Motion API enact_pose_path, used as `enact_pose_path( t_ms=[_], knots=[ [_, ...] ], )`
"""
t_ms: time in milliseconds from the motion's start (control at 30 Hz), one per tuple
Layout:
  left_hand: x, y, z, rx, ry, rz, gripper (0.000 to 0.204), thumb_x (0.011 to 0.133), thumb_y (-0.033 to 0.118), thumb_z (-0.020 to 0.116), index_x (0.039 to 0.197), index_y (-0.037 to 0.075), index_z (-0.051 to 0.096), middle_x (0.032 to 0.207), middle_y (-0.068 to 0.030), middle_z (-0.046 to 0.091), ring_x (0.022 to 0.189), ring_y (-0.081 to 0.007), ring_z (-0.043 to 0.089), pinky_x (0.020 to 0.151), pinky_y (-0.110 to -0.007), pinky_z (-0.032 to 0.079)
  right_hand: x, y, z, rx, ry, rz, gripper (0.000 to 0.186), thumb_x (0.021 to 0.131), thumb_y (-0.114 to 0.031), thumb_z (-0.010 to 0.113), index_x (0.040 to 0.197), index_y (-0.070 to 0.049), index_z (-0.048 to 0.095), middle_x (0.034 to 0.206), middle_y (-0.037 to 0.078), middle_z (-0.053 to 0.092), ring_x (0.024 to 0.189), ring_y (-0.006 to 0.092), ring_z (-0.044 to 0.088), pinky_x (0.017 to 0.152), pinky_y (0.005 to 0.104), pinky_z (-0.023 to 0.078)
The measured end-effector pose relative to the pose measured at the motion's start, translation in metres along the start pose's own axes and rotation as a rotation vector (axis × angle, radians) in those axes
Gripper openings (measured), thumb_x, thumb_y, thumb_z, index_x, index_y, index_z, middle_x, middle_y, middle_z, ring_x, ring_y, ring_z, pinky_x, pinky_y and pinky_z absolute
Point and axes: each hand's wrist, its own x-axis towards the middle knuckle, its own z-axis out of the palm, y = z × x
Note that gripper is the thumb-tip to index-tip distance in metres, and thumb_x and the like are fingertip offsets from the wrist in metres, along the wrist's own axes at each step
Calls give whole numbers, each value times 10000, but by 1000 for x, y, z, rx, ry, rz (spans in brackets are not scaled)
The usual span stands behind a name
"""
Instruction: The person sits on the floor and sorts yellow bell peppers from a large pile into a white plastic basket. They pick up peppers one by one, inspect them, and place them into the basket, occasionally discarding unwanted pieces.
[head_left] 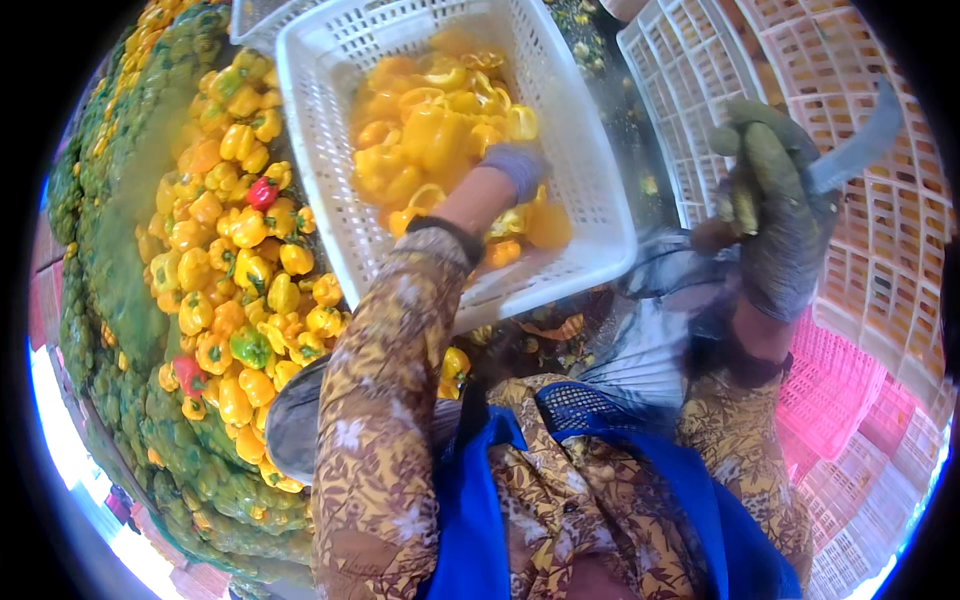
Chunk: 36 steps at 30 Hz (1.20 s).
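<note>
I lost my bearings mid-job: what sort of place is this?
Probably a produce sorting or processing site: a big heap of mostly yellow peppers lies beside a white crate of yellow peppers, more crates stand at the right, and the gloved right hand holds a knife.

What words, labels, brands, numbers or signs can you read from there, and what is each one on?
None: no text is legible in this view.
White crate of yellow peppers: no lettering I can make out.
Pink crate: none I can make out.
Curved knife in the right hand: no readable mark on the blade.
Blue straps: none I can make out.
Things at the picture's rim: too small or blurred to tell.
</note>
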Motion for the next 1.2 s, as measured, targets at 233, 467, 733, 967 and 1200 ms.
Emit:
enact_pose_path(
  t_ms=[233,467,733,967,1200],
  knots=[
    [68,-31,62,93,85,-68,250,734,105,620,980,101,662,1055,-147,641,941,-326,637,740,-436,520,12,16,-16,-91,86,69,324,867,-174,579,1080,69,601,802,110,654,461,35,437,392,165,380],
    [75,-37,64,186,124,-12,169,733,104,618,887,121,685,808,-128,678,803,-308,666,652,-418,522,20,17,-27,-108,18,99,307,881,-163,556,1095,53,594,796,94,639,450,28,406,365,169,383],
    [-41,-196,-182,-1332,899,-283,562,745,141,762,1237,52,506,862,-112,659,623,-172,639,501,-279,504,10,9,-15,-146,-119,29,274,874,-147,560,1065,46,602,806,108,636,452,30,409,352,168,373],
    [-244,-123,-246,-743,706,-301,529,794,213,715,1239,11,512,975,-70,646,817,-137,619,712,-264,515,0,-5,10,-135,-174,80,282,860,-130,576,1068,58,601,835,119,641,442,36,412,372,157,329],
    [-452,-177,-143,-441,451,-535,431,871,244,638,1252,72,536,1076,-29,618,914,-92,550,809,-253,463,-29,24,77,-410,-644,-4,181,823,-103,639,987,-35,674,810,36,673,647,50,560,577,199,450]
  ],
)
